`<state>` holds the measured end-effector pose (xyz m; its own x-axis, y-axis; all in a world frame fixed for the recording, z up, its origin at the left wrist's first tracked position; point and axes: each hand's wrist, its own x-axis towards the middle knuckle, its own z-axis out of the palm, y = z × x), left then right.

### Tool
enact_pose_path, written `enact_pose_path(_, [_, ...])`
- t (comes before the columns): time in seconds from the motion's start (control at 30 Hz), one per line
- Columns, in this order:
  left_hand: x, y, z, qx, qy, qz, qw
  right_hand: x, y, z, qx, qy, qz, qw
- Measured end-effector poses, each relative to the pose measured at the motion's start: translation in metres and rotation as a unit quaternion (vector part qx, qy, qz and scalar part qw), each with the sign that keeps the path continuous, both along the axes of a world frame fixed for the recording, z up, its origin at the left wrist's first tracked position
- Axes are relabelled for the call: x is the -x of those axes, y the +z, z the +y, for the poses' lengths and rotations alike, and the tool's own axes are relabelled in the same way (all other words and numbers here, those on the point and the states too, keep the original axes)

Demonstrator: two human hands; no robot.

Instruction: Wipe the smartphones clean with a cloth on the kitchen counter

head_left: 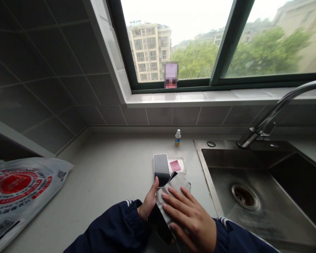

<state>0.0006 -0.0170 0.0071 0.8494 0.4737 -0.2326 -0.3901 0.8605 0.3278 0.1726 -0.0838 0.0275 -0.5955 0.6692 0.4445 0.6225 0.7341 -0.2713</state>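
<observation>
My left hand (149, 203) grips a dark, flat phone (158, 223) by its edge, thumb up along the side. Over that phone is spread a grey cleaning cloth (179, 184) with a zigzag edge. My right hand (189, 216) holds the cloth down on the phone, its fingers stretched across it. Most of the phone is hidden by cloth and hands; a dark corner shows past the cloth. Just beyond my hands another phone (162, 167) with a light rim lies on the counter. Beside it is a clear phone case (183, 165) with a pink square (175, 165) on it.
A small white-capped bottle (177, 137) stands near the back of the counter (107, 168). To the right are a steel sink (226, 207) and a chrome faucet (275, 110). A printed plastic bag (23, 196) lies at the left. Behind rises a window (195, 52).
</observation>
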Motion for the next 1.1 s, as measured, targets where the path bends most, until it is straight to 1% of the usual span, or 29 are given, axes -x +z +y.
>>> enact_pose_path(0.03, [0.002,0.000,0.001,0.007,-0.023,-0.009,1.000,-0.001,-0.001,0.001,-0.005,-0.012,0.003,1.000])
enact_pose_path(0.07, [0.004,-0.001,0.003,0.010,-0.058,-0.015,0.998,-0.002,-0.001,0.002,-0.011,-0.026,0.010,1.000])
enact_pose_path(0.13, [0.009,-0.001,0.006,-0.020,-0.147,-0.001,0.989,-0.004,-0.003,0.005,-0.021,-0.047,0.038,0.998])
enact_pose_path(0.17, [0.011,0.000,0.007,-0.036,-0.166,0.009,0.986,-0.006,-0.004,0.007,-0.023,-0.050,0.057,0.997])
enact_pose_path(0.2, [0.012,0.000,0.008,-0.045,-0.168,0.019,0.985,-0.007,-0.005,0.008,-0.022,-0.049,0.078,0.995])
enact_pose_path(0.3, [0.013,0.005,0.008,-0.055,-0.140,0.037,0.988,-0.009,-0.006,0.009,-0.006,-0.042,0.144,0.989])
enact_pose_path(0.33, [0.013,0.007,0.008,-0.054,-0.141,0.040,0.988,-0.009,-0.006,0.008,0.000,-0.047,0.170,0.984])
enact_pose_path(0.4, [0.012,0.011,0.007,-0.048,-0.144,0.044,0.988,-0.009,-0.006,0.007,0.016,-0.082,0.237,0.968])
enact_pose_path(0.43, [0.012,0.012,0.007,-0.047,-0.144,0.040,0.988,-0.009,-0.006,0.007,0.029,-0.108,0.275,0.955])
enact_pose_path(0.5, [0.012,0.011,0.008,-0.054,-0.137,0.027,0.989,-0.011,-0.005,0.008,0.066,-0.169,0.348,0.920])
enact_pose_path(0.6, [0.012,0.005,0.009,-0.071,-0.123,0.002,0.990,-0.016,-0.004,0.012,0.134,-0.244,0.417,0.865])
enact_pose_path(0.7, [0.010,0.000,0.009,-0.066,-0.078,-0.009,0.995,-0.021,-0.003,0.018,0.183,-0.279,0.453,0.827])
enact_pose_path(0.77, [0.008,-0.001,0.008,-0.064,-0.057,-0.016,0.996,-0.022,-0.003,0.021,0.201,-0.287,0.467,0.812])
enact_pose_path(0.83, [0.006,-0.001,0.007,-0.072,-0.044,-0.025,0.996,-0.022,-0.003,0.023,0.203,-0.284,0.475,0.808])
enact_pose_path(0.9, [0.004,-0.001,0.007,-0.082,-0.033,-0.037,0.995,-0.021,-0.004,0.023,0.197,-0.277,0.476,0.811])
enact_pose_path(1.0, [0.004,-0.005,0.008,-0.089,-0.068,-0.048,0.993,-0.020,-0.004,0.022,0.204,-0.265,0.471,0.816])
enact_pose_path(1.07, [0.005,-0.008,0.009,-0.096,-0.101,-0.057,0.989,-0.020,-0.003,0.021,0.207,-0.251,0.465,0.823])
enact_pose_path(1.1, [0.006,-0.009,0.009,-0.099,-0.107,-0.060,0.987,-0.019,-0.003,0.021,0.207,-0.242,0.462,0.827])
